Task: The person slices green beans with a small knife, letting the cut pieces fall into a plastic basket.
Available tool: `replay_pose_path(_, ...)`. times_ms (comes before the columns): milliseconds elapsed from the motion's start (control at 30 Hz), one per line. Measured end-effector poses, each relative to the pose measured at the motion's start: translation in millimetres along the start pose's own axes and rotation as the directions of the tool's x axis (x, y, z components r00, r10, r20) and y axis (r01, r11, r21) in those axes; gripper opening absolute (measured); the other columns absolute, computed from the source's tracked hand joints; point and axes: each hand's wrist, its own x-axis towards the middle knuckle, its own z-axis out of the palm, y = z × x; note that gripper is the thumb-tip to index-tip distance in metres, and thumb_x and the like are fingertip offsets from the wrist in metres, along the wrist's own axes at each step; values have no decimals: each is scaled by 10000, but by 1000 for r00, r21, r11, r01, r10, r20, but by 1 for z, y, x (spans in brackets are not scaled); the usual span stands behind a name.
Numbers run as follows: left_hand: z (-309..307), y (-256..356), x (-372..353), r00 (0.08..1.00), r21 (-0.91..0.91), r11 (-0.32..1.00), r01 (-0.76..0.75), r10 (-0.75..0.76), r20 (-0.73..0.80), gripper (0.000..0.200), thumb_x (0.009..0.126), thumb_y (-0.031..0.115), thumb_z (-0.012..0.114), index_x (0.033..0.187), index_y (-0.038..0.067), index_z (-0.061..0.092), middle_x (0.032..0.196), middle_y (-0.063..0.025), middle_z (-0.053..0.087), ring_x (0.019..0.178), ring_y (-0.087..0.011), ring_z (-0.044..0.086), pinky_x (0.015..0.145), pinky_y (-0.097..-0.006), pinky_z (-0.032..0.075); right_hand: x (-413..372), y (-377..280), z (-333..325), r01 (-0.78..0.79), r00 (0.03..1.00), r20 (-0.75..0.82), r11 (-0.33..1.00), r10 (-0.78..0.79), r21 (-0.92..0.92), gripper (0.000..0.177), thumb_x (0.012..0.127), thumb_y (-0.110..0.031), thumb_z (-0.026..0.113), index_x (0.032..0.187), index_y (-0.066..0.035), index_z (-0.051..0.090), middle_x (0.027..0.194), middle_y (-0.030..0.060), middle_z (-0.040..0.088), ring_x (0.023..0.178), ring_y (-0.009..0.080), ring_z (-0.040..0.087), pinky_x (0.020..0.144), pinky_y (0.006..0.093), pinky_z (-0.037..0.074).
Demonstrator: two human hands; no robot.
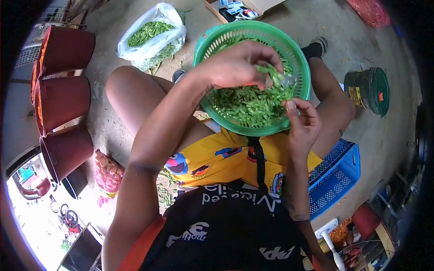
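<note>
My left hand [242,65] is over the green basin, fingers closed around what looks like a small knife. Its greyish blade [287,81] points right, and a bit of orange shows under the palm. Green bean pods [270,71] lie against those fingers; the grip is partly hidden. My right hand [304,121], at the basin's right rim, pinches thumb and fingertips on the end of green beans just below the blade. The slotted green basin [209,49] rests between my legs, holding many cut green bean pieces [253,106].
A clear plastic bag [174,34] of cut beans stands upper left. Red-brown buckets [68,101] line the left, beside a net bag [107,171]. A blue crate [337,178] is at lower right, a dark green bucket [367,90] at right, a cardboard box [266,5] at the top.
</note>
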Motion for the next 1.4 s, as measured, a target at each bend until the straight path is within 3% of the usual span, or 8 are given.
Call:
replay_pose_path(233,-8,-21,-6,973,183,973,141,-103,-206,460,916,-8,706,1367,30,625,1248,-89,662,883,-136,682,768,-300,583,51,3,-13,181,983,68,894,-168,-410,148,950,-52,783,1095,-28,763,1037,41,759,908,118,701,780,257,541)
replay_pose_path(333,-17,-5,-11,948,-61,993,104,-117,-296,509,926,22,734,1415,5,595,1326,-133,629,880,-147,702,781,-295,590,77,-9,4,257,966,128,804,-224,-536,144,946,-84,767,1086,-58,787,1033,88,771,877,178,730,753,284,554)
replay_pose_path(533,-38,-6,-14,934,-112,994,-3,-37,-355,398,965,13,712,1353,-37,637,955,-54,736,890,-120,706,830,-267,574,143,23,32,520,853,468,455,-232,-723,213,878,-17,737,1082,-50,790,1093,188,745,966,395,724,878,452,571)
replay_pose_path(667,-45,2,-24,870,-27,1000,-7,-7,-494,383,971,12,708,1345,-45,642,1033,-80,747,904,-135,701,844,-283,570,153,27,61,565,805,539,600,-250,-566,216,878,-3,714,1073,-45,797,1066,194,747,1009,404,711,913,471,557)
replay_pose_path(967,-47,-1,-26,862,-63,996,-58,18,-507,406,969,2,699,1367,-39,629,1071,-80,753,944,-143,714,885,-276,579,154,30,94,616,753,653,441,-86,-653,172,863,-70,737,1016,-32,804,1024,205,764,977,419,730,918,508,571)
replay_pose_path(1267,-47,2,-26,849,21,1000,4,8,-529,385,963,6,714,1342,-15,651,1009,-70,761,929,-130,704,844,-279,562,117,-1,3,270,939,340,694,-39,-667,178,905,-116,800,1038,2,806,870,163,786,812,229,763,779,328,579)
replay_pose_path(1333,-39,0,-21,863,50,999,-13,37,-504,408,957,10,722,1356,-12,638,999,-70,758,917,-116,700,806,-261,553,97,-5,-11,57,990,142,941,-9,-333,205,966,-128,779,1073,46,800,868,97,782,825,139,726,780,269,550)
replay_pose_path(1400,-31,1,-18,901,67,996,52,-18,-433,445,949,7,724,1380,-11,615,965,-66,749,890,-102,697,773,-245,545,76,-12,-19,-76,995,42,961,90,-265,204,990,-116,756,1065,71,786,892,72,769,811,105,687,751,243,511)
